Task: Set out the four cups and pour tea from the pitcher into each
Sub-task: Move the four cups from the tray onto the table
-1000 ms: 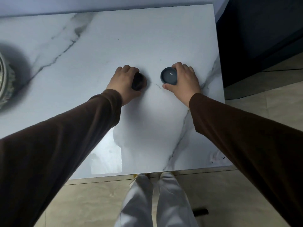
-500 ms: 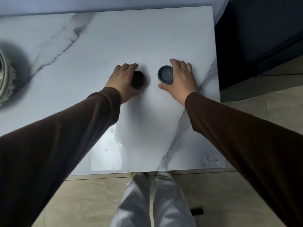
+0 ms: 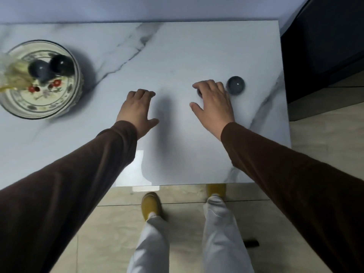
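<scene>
A grey-blue cup (image 3: 235, 85) stands upright on the white marble table (image 3: 177, 48), near its right edge. Just left of it, a darker cup (image 3: 199, 92) is almost hidden under the fingers of my right hand (image 3: 213, 104), which hovers with fingers spread and grips nothing. My left hand (image 3: 137, 109) is flat and open over bare table, further left. Two more dark cups (image 3: 39, 70) (image 3: 62, 65) sit inside a patterned bowl (image 3: 75, 89) at the far left. A blurred, yellowish translucent object (image 3: 9, 73) leans in the bowl at the frame's edge; it may be the pitcher.
The table's front edge runs just above my feet (image 3: 150, 203), and its right edge lies close beyond the grey-blue cup. A dark cabinet (image 3: 323, 46) stands to the right of the table. Tiled floor lies below.
Both hands have let go of the cups they held and drawn back and leftward. The view has swung left, bringing the bowl with two cups into sight.
</scene>
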Demonstrator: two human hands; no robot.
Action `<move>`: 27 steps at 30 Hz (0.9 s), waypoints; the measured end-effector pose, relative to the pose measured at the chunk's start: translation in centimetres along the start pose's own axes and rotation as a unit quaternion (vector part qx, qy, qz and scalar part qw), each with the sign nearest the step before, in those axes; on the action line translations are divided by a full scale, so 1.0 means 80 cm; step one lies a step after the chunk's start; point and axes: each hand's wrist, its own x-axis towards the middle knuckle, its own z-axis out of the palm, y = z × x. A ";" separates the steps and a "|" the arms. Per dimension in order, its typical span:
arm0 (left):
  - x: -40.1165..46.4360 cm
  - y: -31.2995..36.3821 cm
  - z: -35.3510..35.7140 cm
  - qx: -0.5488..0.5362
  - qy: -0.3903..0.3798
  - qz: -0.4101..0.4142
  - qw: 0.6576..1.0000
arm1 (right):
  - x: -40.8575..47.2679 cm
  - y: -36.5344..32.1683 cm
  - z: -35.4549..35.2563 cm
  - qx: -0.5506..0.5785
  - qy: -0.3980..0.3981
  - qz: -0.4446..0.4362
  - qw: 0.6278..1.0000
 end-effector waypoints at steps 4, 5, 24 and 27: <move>-0.041 -0.057 -0.027 0.004 0.004 0.017 1.000 | -0.017 -0.079 0.030 0.013 -0.016 0.010 1.000; -0.050 -0.071 -0.034 0.008 0.008 0.020 1.000 | -0.019 -0.100 0.038 0.018 -0.020 0.011 1.000; -0.093 -0.315 -0.126 0.002 0.043 -0.026 0.999 | 0.046 -0.345 0.133 0.078 -0.033 0.008 0.996; -0.083 -0.348 -0.132 -0.006 0.046 -0.015 0.999 | 0.062 -0.372 0.152 0.074 -0.026 0.014 0.997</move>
